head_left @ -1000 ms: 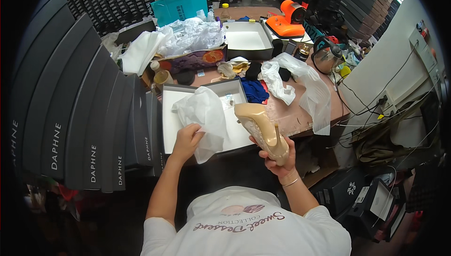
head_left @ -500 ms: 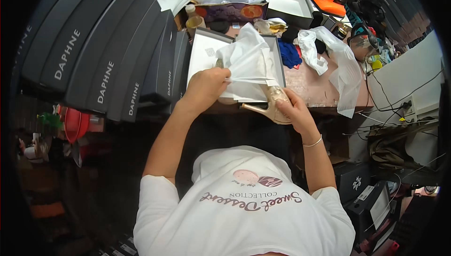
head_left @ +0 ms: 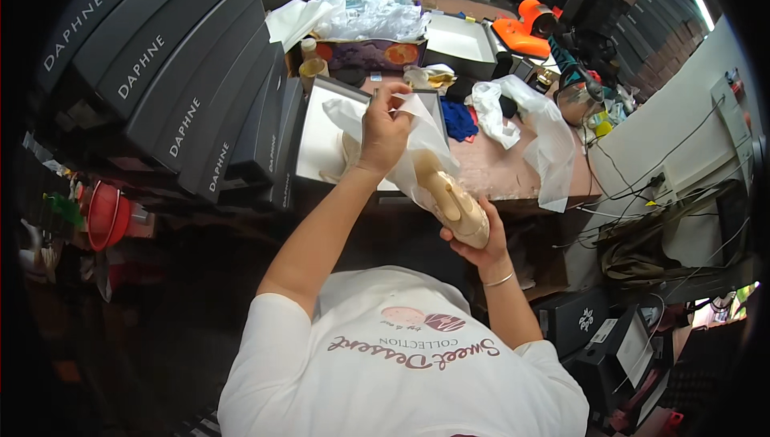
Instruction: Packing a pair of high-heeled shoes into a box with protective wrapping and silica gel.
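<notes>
My right hand [head_left: 488,246] grips a beige high-heeled shoe [head_left: 469,224] by its toe part, just in front of the table edge. The slim heel faces up toward me. Thin white wrapping paper [head_left: 427,134] drapes over the shoe's back end. Up at the top of this sheet, my left hand [head_left: 385,134] pinches it between thumb and fingers. Beneath my left hand lies an opened shoe box [head_left: 315,142] with a white inside and dark rim. Part of another beige shoe [head_left: 346,154] shows in it, half hidden by my left wrist and paper.
Dark shoe boxes [head_left: 172,92] stand in a tall row at left. Behind the open box are a bottle [head_left: 311,64], a carton of clear plastic [head_left: 369,53] and a white box lid [head_left: 461,40]. Blue cloth [head_left: 459,120] and crumpled white paper [head_left: 491,114] lie right; cables hang beyond.
My left hand has moved up and right, drawing the paper along. The shoe in my right hand has turned so its heel faces me. The view has shifted, showing more of the table's far side.
</notes>
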Action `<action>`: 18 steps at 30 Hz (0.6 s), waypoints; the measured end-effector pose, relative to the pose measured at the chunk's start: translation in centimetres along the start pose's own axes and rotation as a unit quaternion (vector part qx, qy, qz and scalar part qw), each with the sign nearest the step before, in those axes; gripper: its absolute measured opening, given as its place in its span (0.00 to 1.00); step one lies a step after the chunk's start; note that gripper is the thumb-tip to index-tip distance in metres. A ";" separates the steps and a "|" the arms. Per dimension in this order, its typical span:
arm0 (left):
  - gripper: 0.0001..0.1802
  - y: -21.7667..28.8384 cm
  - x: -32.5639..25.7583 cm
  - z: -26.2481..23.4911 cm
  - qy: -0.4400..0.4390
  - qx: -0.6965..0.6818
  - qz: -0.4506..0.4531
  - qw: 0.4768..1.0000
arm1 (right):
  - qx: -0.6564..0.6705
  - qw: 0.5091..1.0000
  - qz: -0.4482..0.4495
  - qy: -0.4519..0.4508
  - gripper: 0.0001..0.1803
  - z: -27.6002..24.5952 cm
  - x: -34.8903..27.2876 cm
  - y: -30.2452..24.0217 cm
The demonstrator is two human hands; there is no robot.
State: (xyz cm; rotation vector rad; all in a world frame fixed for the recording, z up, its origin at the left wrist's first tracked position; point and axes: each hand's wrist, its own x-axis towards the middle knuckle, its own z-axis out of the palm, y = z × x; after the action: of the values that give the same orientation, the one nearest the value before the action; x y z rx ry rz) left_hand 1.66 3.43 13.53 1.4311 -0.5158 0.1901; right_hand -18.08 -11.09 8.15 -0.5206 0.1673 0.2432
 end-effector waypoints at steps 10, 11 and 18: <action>0.13 3.4 -1.5 2.0 -0.242 0.139 0.100 0.955 | -0.051 0.994 -0.095 -0.023 0.32 0.4 -1.6 -2.0; 0.15 3.9 -2.5 2.1 -0.239 0.145 0.137 0.950 | -0.021 0.996 -0.077 0.027 0.35 1.4 -1.3 -2.5; 0.18 3.7 -3.5 5.7 -0.277 0.137 0.276 0.910 | -0.276 0.893 -0.329 0.132 0.23 -1.3 5.5 -1.0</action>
State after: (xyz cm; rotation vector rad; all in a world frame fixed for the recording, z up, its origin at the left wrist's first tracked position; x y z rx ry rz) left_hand -4.25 -0.91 15.56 1.5795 -1.4137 0.3173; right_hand -12.67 -11.62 6.28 -1.1450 0.1756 -0.4663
